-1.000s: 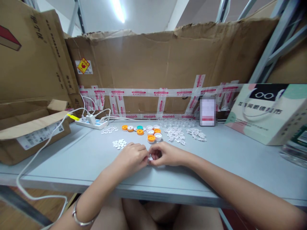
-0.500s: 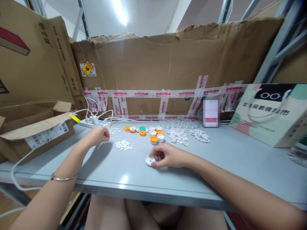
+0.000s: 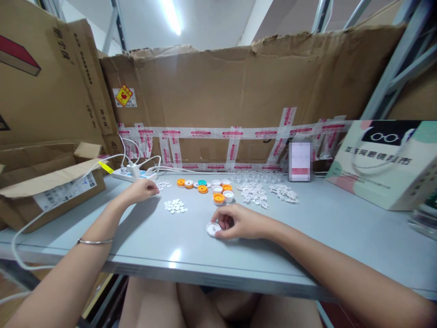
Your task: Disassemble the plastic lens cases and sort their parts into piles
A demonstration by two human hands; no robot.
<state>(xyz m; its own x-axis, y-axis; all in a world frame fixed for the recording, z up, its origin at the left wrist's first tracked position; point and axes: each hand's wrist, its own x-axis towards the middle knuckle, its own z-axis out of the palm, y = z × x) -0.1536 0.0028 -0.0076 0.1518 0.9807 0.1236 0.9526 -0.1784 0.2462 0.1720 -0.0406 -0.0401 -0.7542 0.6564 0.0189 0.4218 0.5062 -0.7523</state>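
Note:
Near the middle of the table, my right hand [image 3: 237,222] grips a round white part [image 3: 213,229] between thumb and fingers at its right edge. My left hand [image 3: 145,190] is at the small white rings [image 3: 164,185] at the back left, its fingers pinched together; whatever is between the fingertips is too small to make out. A pile of white discs [image 3: 175,206] lies between the hands. Behind my right hand are orange wheels [image 3: 218,198], white wheels [image 3: 228,196] and a teal one [image 3: 202,183].
White plastic pieces [image 3: 253,194] and clear cups [image 3: 259,176] lie at the back. A phone [image 3: 300,160] stands against the cardboard. A power strip [image 3: 119,175] and open box [image 3: 64,191] are left, a paper bag [image 3: 378,168] right.
My left hand has moved slightly right, to the small white rings, and its fingers have extended a little. My right hand still holds the round white part in about the same place.

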